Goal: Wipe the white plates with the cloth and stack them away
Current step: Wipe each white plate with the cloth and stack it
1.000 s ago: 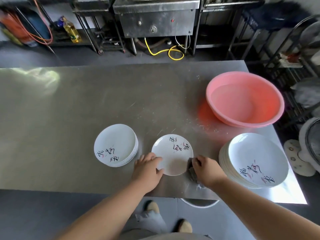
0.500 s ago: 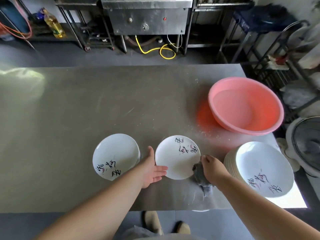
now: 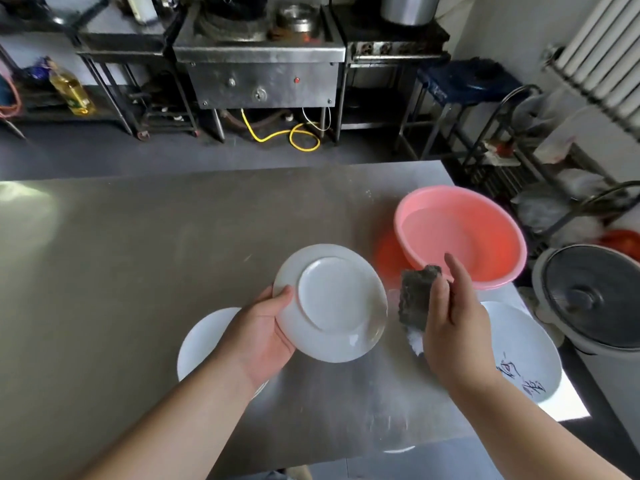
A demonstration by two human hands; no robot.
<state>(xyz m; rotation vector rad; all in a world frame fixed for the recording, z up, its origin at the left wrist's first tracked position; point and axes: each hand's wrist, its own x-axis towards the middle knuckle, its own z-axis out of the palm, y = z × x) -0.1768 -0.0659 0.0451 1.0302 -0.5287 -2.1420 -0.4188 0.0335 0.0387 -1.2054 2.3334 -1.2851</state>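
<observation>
While upside down, plate [image 3: 332, 303] glossy white.

On the table [image 3: 138, 254], the basin [image 3: 491, 244] stands behind the right stack [image 3: 519, 341], left stack [image 3: 201, 344] seemingly well apart.

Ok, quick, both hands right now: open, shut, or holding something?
Left hand: grips the white plate by its rim, underside facing up.
Right hand: holds the dark cloth.

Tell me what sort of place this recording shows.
Probably a commercial kitchen: a large stainless steel gas range stands at the back, the worktop is a long stainless steel table, and matching white round plates sit on it.
</observation>
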